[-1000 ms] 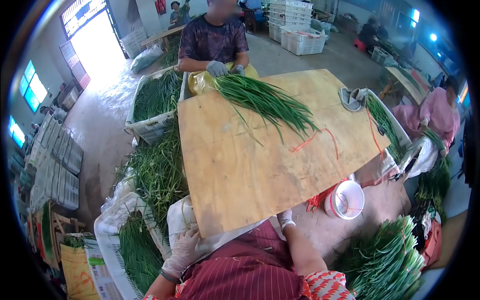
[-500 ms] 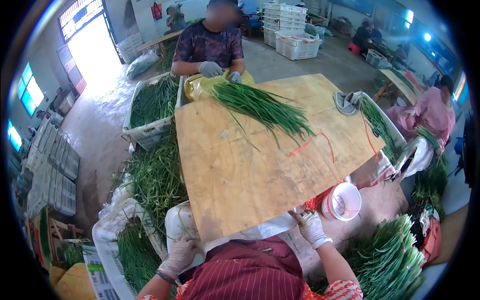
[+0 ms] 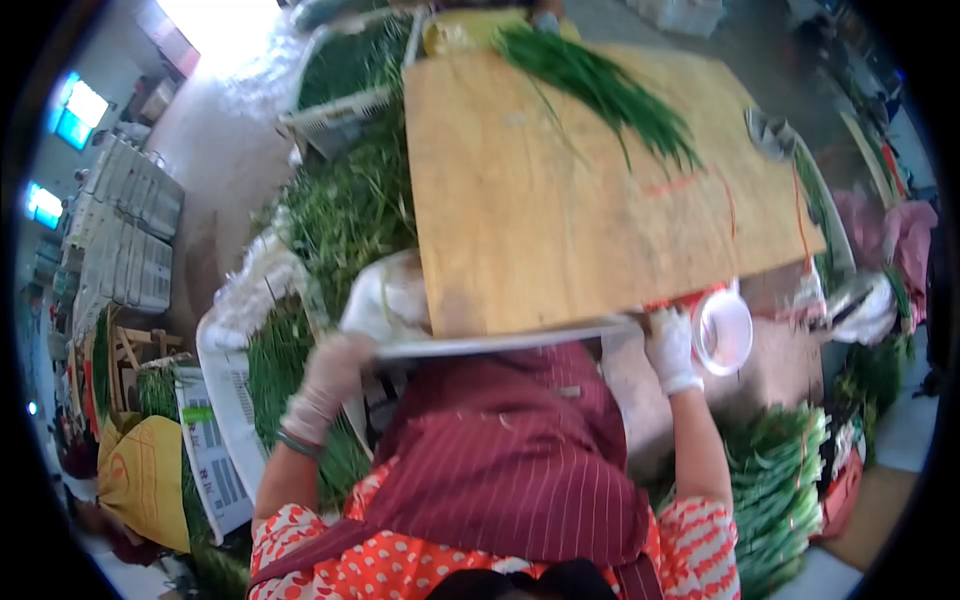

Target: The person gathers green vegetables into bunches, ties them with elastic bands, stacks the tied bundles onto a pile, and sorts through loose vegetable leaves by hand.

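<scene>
My left hand [image 3: 333,380], in a pale glove, is at the left end of a white rim [image 3: 500,343] below the board's near edge; it is blurred and its fingertips are hard to make out. At the rim's right end is my gloved right hand [image 3: 672,350], fingers bent at the board's near corner, beside a white bucket [image 3: 723,332]. What its fingers hold is hidden. The wooden board [image 3: 530,220] lies in front of my maroon apron [image 3: 510,470]. A bunch of long green stalks [image 3: 610,90] rests on the board's far part.
Crates of green stalks [image 3: 355,65] and loose greens [image 3: 355,210] line the left side. Bundled stalks [image 3: 775,490] lie at the lower right. A grey glove [image 3: 770,133] and red ties [image 3: 733,205] are on the board. A co-worker's gloved hand [image 3: 545,20] shows at the top; a person in pink [image 3: 908,235] is at right.
The view has tipped downward. My right hand has come up from beside the apron to the board's near corner. My left hand has moved outward from the board's left corner, beside the white rim.
</scene>
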Tool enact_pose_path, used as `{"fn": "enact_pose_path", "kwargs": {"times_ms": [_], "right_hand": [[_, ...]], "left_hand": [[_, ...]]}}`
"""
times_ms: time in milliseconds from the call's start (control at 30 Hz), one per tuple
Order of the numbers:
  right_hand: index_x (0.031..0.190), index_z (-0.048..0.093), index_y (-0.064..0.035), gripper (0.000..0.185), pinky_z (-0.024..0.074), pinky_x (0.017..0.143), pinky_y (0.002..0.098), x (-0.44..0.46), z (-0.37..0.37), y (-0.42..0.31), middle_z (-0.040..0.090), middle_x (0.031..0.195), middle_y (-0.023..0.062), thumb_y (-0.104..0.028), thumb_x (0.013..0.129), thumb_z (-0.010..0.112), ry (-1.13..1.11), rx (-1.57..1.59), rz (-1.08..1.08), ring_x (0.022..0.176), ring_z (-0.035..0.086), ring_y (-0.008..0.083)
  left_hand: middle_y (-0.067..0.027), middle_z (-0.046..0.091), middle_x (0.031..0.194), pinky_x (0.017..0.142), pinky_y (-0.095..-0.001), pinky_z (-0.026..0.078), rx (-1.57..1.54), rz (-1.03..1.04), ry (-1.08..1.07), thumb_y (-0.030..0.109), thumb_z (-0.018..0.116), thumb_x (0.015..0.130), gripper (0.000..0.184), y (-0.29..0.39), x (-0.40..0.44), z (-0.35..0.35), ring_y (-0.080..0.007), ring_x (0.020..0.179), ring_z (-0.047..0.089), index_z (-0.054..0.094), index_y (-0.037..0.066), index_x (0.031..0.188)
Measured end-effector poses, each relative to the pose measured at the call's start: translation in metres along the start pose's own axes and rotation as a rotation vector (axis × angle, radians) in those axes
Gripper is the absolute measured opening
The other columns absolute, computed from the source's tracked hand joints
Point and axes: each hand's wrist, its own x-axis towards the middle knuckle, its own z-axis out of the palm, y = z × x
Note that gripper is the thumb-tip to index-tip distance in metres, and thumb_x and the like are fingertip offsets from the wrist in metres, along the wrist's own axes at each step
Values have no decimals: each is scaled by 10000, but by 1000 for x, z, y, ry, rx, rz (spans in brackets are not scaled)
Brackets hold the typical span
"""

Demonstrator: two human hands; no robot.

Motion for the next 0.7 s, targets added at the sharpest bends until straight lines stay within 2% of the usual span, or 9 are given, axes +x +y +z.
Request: {"fn": "enact_pose_path", "kwargs": {"times_ms": [67, 167, 300, 333, 400, 500, 567, 633, 700], "right_hand": [[886, 670, -122, 210, 417, 808, 425, 3, -23, -13, 601, 830, 104, -84, 740, 525, -137, 161, -133, 831, 564, 280], [848, 664, -104, 172, 456, 782, 394, -14, -82, -49, 594, 721, 95, -63, 689, 612, -176, 159, -233, 839, 575, 299], [1017, 644, -75, 192, 464, 792, 309, -63, -107, -45, 657, 909, 83, -150, 847, 598, -1025, 1312, 358, 850, 593, 154], [1017, 644, -75, 192, 464, 792, 309, -81, -93, -37, 657, 909, 83, -150, 847, 598, -959, 1308, 395, 850, 593, 154], [1129, 589, -46, 329, 459, 793, 295, -118, -39, -16, 648, 992, 69, -260, 878, 591, -1030, 1735, 570, 868, 574, 133], [1149, 571, -41, 386, 456, 802, 302, -157, 9, -9, 634, 1016, 64, -276, 847, 613, -1040, 1266, 489, 894, 567, 154], [1153, 564, -41, 409, 455, 808, 312, -164, 15, -28, 622, 1044, 70, -273, 821, 621, -1097, 1089, 667, 917, 561, 178], [1133, 569, -41, 383, 448, 832, 326, -177, 35, -34, 610, 1063, 111, -240, 807, 606, -1055, 1114, 712, 945, 564, 212], [1153, 557, -56, 406, 439, 862, 336, -187, 52, -30, 586, 1112, 135, -243, 796, 608, -922, 958, 572, 985, 560, 247]], "left_hand": [[-140, 629, 820, 689, -300, 467, -485, -211, 118, 60, 577, 807, 134, 10, -4, -51, -223, 750, 597, 638, -24, 891], [-41, 613, 760, 686, -271, 446, -529, -466, -31, 32, 590, 805, 96, -11, -35, -80, -124, 734, 551, 646, -10, 871], [-29, 653, 797, 689, -271, 476, -666, -662, -452, 73, 651, 779, 137, -48, -89, -47, -107, 741, 581, 671, 12, 900], [-44, 665, 815, 712, -270, 482, -527, -606, -542, 81, 668, 770, 169, -40, -90, -40, -114, 768, 595, 677, 4, 920], [-63, 673, 863, 774, -257, 465, -950, -746, -635, 104, 679, 763, 217, -43, -89, -22, -128, 822, 605, 669, -34, 930], [-71, 656, 863, 802, -266, 454, -1164, -705, -190, 196, 635, 814, 316, -27, -77, -8, -158, 853, 600, 623, -44, 1018], [-90, 608, 1096, 902, -306, 426, -1091, -592, 59, 93, 600, 780, 412, -73, -95, 48, -178, 1016, 566, 531, -22, 1170], [-90, 575, 1156, 933, -323, 416, -1285, -447, -34, 164, 623, 808, 437, -114, -102, 109, -202, 1102, 523, 518, 19, 1207], [-91, 575, 1157, 934, -324, 415, -1307, -585, -4, 166, 618, 812, 434, -60, -53, 118, -203, 1102, 523, 518, 18, 1207]]}}
